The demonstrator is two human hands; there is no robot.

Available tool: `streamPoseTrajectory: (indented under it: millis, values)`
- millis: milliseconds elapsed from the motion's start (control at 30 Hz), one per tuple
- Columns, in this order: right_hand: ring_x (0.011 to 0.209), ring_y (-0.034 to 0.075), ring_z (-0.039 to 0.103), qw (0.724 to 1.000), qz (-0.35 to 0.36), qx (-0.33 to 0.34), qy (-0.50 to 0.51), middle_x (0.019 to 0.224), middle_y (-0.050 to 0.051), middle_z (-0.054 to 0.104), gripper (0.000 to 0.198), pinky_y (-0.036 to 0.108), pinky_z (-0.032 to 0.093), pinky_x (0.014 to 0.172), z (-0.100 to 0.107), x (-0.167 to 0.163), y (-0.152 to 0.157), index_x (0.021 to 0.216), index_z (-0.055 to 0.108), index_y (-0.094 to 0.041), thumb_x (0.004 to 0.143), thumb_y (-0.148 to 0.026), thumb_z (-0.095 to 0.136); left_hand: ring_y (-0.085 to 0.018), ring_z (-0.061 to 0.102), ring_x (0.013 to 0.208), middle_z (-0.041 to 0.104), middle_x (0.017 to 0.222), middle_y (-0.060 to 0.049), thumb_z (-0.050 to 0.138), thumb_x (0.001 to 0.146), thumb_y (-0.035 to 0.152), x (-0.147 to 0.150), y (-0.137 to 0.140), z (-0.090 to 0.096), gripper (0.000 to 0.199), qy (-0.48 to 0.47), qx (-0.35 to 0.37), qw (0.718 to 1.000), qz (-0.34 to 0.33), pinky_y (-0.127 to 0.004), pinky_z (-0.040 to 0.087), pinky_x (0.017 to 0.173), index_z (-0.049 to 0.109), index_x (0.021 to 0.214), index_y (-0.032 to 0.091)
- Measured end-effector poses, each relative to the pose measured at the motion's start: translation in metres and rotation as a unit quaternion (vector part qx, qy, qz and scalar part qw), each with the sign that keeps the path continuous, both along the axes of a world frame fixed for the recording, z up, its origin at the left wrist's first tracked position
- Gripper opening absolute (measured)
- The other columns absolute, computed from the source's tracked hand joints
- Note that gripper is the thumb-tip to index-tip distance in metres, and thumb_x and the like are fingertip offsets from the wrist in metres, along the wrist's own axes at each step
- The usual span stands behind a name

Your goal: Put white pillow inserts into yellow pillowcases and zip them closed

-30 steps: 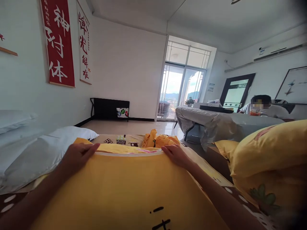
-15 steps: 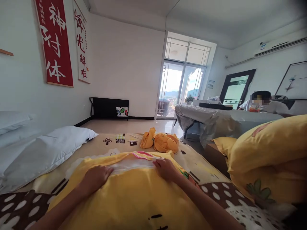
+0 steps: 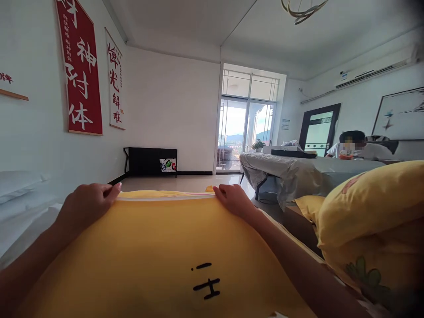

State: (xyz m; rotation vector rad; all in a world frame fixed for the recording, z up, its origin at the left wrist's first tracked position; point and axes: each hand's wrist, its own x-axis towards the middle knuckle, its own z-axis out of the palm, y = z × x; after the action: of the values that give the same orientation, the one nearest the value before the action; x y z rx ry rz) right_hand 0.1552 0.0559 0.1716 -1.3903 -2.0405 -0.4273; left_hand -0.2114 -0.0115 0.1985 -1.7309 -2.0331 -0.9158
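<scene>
A yellow pillowcase with black lettering fills the space in front of me, its far edge lifted up. My left hand is closed on the left end of that edge, thumb on top. On the right, my right hand pinches the same edge with curled fingers. Between the hands the opening is drawn straight, showing a thin white strip along it. What lies inside the pillowcase is mostly hidden.
Plump yellow pillows are stacked at the right. White pillows lie at the left. Beyond stands a plastic-covered table, with a person seated behind it. A black folded frame leans by the far wall.
Both hands have raised the pillowcase edge and spread apart, the left one moving outward. The opening has gone from slack to taut, and the pillowcase now hides most of the orange cloth behind.
</scene>
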Motion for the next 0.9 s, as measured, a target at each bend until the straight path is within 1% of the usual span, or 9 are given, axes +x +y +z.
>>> streamPoseTrajectory:
  millis: [100,200,300,333,400,500,700,833,900]
  values:
    - [0.054,0.014,0.049,0.995,-0.014,-0.097,-0.008,0.064,0.006,0.064,0.043,0.028,0.023,0.053,-0.037,-0.004,0.02,0.06,0.058,-0.019,0.093,-0.037,0.039,-0.021,0.055,0.065,0.063,0.063,-0.004,0.025,0.09,0.048,0.003,0.027,-0.045,0.05,0.028,-0.076,0.996,0.019,-0.03,0.033,0.059,0.06,0.065,0.021]
    - [0.057,0.017,0.058,0.982,-0.03,-0.183,-0.026,0.071,0.009,0.07,0.035,0.027,0.03,0.052,-0.1,-0.021,0.033,0.063,0.065,-0.019,0.089,-0.033,0.046,-0.026,0.062,0.075,0.069,0.074,-0.009,0.029,0.088,0.037,0.006,0.061,-0.121,0.043,0.038,-0.149,0.988,-0.004,-0.031,0.036,0.062,0.06,0.064,0.02]
    - [0.069,0.02,0.066,0.979,-0.051,-0.198,-0.025,0.083,0.01,0.073,0.032,0.026,0.036,0.056,-0.168,-0.039,0.038,0.082,0.07,-0.02,0.093,-0.026,0.04,-0.028,0.066,0.081,0.071,0.084,-0.011,0.023,0.088,0.032,0.001,0.089,-0.2,0.044,-0.042,-0.241,0.969,-0.02,-0.035,0.041,0.065,0.065,0.08,0.021]
    - [0.072,0.021,0.067,0.979,-0.067,-0.193,-0.021,0.084,0.009,0.073,0.033,0.027,0.038,0.058,-0.186,-0.042,0.04,0.088,0.069,-0.021,0.094,-0.026,0.037,-0.029,0.066,0.083,0.071,0.086,-0.01,0.02,0.089,0.034,-0.002,0.094,-0.219,0.046,-0.05,-0.244,0.968,-0.036,-0.036,0.041,0.068,0.064,0.082,0.022]
    - [0.075,0.023,0.068,0.98,-0.082,-0.183,-0.015,0.084,0.009,0.073,0.035,0.028,0.039,0.06,-0.211,-0.043,0.044,0.094,0.067,-0.023,0.095,-0.027,0.032,-0.029,0.066,0.085,0.072,0.087,-0.009,0.018,0.089,0.036,-0.01,0.099,-0.24,0.048,-0.066,-0.238,0.968,-0.048,-0.037,0.042,0.07,0.064,0.082,0.024]
    - [0.076,0.024,0.068,0.982,-0.084,-0.171,0.001,0.082,0.008,0.072,0.035,0.029,0.039,0.06,-0.221,-0.038,0.049,0.091,0.066,-0.024,0.095,-0.029,0.031,-0.03,0.066,0.085,0.072,0.087,-0.009,0.02,0.088,0.037,-0.015,0.099,-0.241,0.047,-0.07,-0.225,0.971,-0.039,-0.037,0.043,0.071,0.064,0.082,0.024]
    - [0.071,0.023,0.066,0.982,-0.065,-0.169,0.059,0.079,0.009,0.071,0.031,0.028,0.037,0.06,-0.213,-0.036,0.047,0.087,0.065,-0.021,0.092,-0.027,0.036,-0.03,0.066,0.084,0.072,0.084,-0.011,0.02,0.088,0.039,-0.006,0.09,-0.223,0.045,-0.068,-0.23,0.97,-0.026,-0.036,0.042,0.068,0.061,0.08,0.022]
    - [0.065,0.02,0.062,0.969,0.003,-0.17,0.181,0.066,0.006,0.067,0.023,0.027,0.037,0.058,-0.196,-0.022,0.038,0.069,0.064,-0.018,0.083,-0.027,0.048,-0.029,0.064,0.082,0.071,0.083,-0.01,0.026,0.086,0.038,-0.006,0.076,-0.197,0.039,-0.034,-0.238,0.97,-0.036,-0.035,0.039,0.067,0.059,0.073,0.022]
    - [0.062,0.019,0.06,0.959,0.021,-0.176,0.219,0.061,0.004,0.065,0.027,0.025,0.039,0.056,-0.179,-0.006,0.037,0.061,0.062,-0.018,0.081,-0.031,0.049,-0.027,0.062,0.078,0.069,0.076,-0.009,0.031,0.084,0.037,-0.008,0.071,-0.178,0.034,-0.007,-0.199,0.979,-0.041,-0.037,0.037,0.071,0.055,0.066,0.021]
